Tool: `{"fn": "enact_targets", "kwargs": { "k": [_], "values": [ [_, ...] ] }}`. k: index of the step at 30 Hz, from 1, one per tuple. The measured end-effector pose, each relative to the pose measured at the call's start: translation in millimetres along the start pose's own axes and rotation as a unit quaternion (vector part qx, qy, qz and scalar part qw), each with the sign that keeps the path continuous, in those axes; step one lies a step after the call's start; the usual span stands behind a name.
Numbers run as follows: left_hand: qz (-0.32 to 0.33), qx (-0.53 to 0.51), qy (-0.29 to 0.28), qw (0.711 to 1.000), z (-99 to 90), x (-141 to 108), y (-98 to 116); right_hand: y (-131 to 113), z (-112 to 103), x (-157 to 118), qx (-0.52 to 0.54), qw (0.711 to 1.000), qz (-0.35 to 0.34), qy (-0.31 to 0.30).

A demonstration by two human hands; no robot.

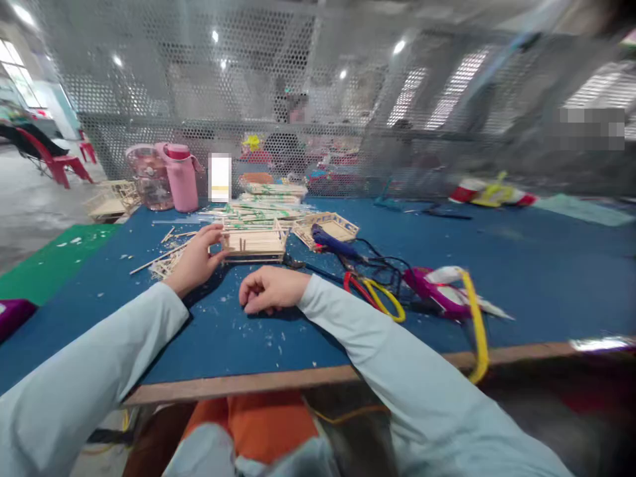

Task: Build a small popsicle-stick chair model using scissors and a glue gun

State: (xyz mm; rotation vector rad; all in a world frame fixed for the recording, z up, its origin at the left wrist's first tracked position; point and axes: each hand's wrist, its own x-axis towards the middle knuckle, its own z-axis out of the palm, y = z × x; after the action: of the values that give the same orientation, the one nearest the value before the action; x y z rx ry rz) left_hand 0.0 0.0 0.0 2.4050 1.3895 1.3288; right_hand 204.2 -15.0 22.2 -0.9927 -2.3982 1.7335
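Note:
My left hand (199,260) grips the left end of a small frame of thin wooden sticks (256,242), thumb in front and fingers behind. The frame rests on the blue table (233,344). Below and to the right of it, my right hand (273,289) lies on the table with its fingers curled in; whether anything is inside them is hidden. Loose sticks (166,264) lie under and beside my left hand. Behind the frame is a pile of sticks in printed wrapping (268,207).
A tray-like stick piece (330,228), a blue-handled tool (335,242), scissors with red and yellow handles (385,299) and a purple glue gun (440,291) with cables lie to the right. A pink bottle (181,179) stands at the back left, before a perforated metal screen (199,86).

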Motion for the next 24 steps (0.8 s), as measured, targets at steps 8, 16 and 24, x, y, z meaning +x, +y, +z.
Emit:
{"fn": "enact_targets", "kwargs": {
  "k": [8, 16, 24],
  "values": [
    [-0.087, -0.096, -0.017, 0.991, -0.5, -9, 12, -3, -6, -2, 0.052, 0.987, -0.082, 0.129],
    [-0.136, -0.059, 0.048, 0.988, -26.3, -2, 10, -4, -12, -5, 0.068, 0.978, -0.111, 0.165],
    [-0.275, 0.189, -0.054, 0.941, -91.0, 7, -14, 2, -6, -2, 0.044, 0.982, -0.081, 0.163]
  ]
}}
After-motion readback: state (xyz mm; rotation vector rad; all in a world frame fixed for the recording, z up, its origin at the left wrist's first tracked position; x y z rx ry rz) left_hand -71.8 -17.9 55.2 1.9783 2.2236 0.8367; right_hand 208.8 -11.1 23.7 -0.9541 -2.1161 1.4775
